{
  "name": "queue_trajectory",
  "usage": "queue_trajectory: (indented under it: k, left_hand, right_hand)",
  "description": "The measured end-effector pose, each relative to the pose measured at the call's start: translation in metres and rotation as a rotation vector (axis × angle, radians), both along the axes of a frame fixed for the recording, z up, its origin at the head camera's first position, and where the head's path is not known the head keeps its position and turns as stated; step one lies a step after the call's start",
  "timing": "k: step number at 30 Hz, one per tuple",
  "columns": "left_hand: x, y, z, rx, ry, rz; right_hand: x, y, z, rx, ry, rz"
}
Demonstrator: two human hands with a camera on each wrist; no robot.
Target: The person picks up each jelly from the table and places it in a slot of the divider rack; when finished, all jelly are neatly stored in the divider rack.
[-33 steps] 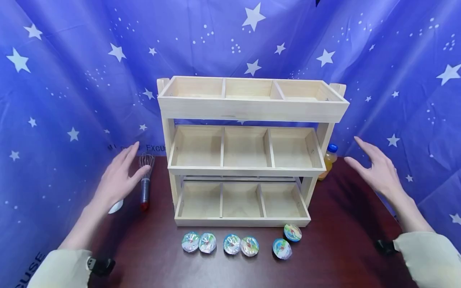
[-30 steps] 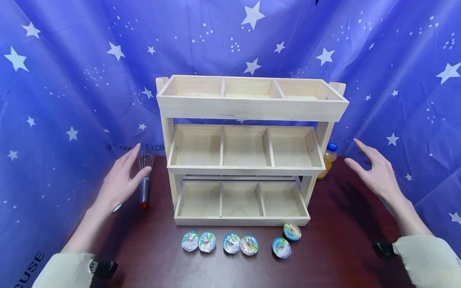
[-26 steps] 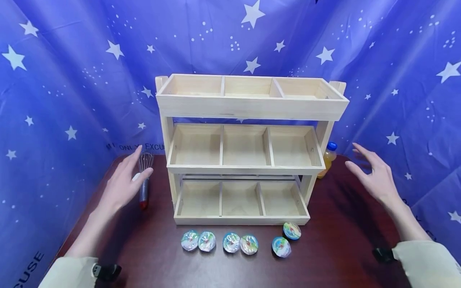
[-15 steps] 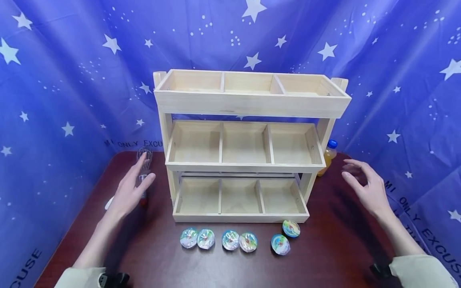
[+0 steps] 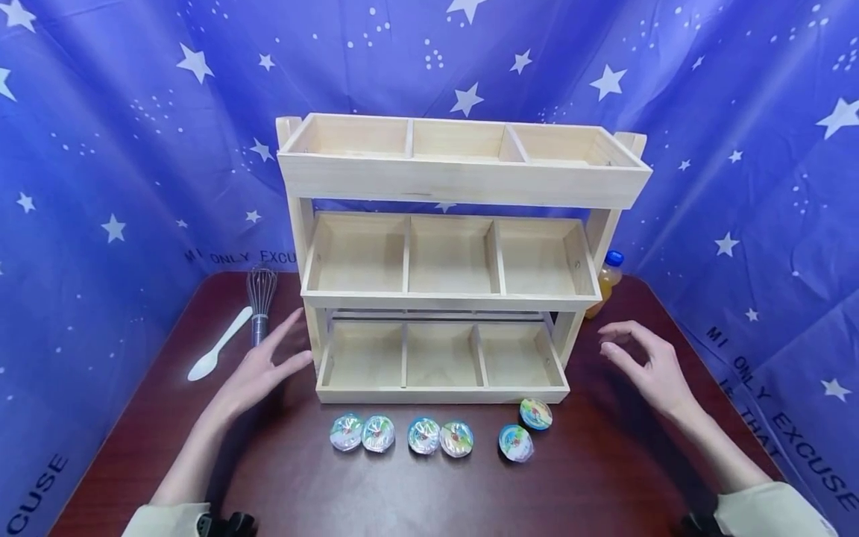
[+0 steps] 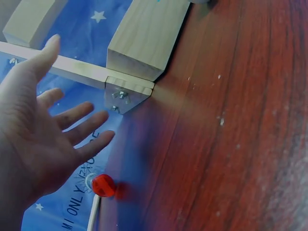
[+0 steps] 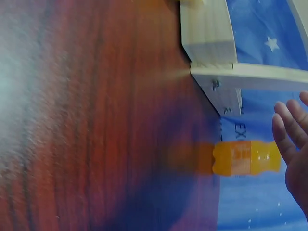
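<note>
My left hand (image 5: pixel 258 373) hangs in the air by the left side of the wooden rack (image 5: pixel 443 298), fingers spread and holding nothing. In the left wrist view the same hand (image 6: pixel 53 130) is seen from the palm side, apart from the rack's foot. Off the rack's right side, my right hand (image 5: pixel 651 369) is raised with loosely bent fingers and nothing in it. Several small cups with printed foil lids, one of them a foil-lidded cup (image 5: pixel 515 443), stand on the table in front of the rack. All the compartments of the three tiers are bare.
A whisk (image 5: pixel 260 298) and a white spoon (image 5: pixel 218 347) lie left of the rack. An orange drink bottle (image 7: pixel 248 158) with a blue cap stands behind its right side. Blue star-printed cloth (image 5: pixel 121 149) hangs around the dark red table (image 5: pixel 376 500).
Both hands have come inward and lower, towards the rack's sides. The left hand has uncovered the whisk's top and the spoon. The head view has shifted slightly; the cups stay put.
</note>
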State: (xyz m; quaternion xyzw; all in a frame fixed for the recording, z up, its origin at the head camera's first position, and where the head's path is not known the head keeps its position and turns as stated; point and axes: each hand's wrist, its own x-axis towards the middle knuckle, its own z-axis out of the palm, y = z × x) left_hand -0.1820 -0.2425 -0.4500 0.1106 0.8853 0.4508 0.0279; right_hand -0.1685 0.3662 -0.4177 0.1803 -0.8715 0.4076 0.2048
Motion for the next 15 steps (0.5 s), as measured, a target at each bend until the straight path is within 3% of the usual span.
queue_trajectory:
  k: [5, 15]
  left_hand:
    - [0.0, 0.003, -0.006, 0.023, -0.078, -0.081]
    - [-0.001, 0.005, -0.008, -0.083, -0.109, -0.101]
  right_hand:
    - [0.01, -0.011, -0.006, 0.024, -0.07, 0.1]
    - [0.023, -0.032, -0.024, 0.136, -0.069, 0.249]
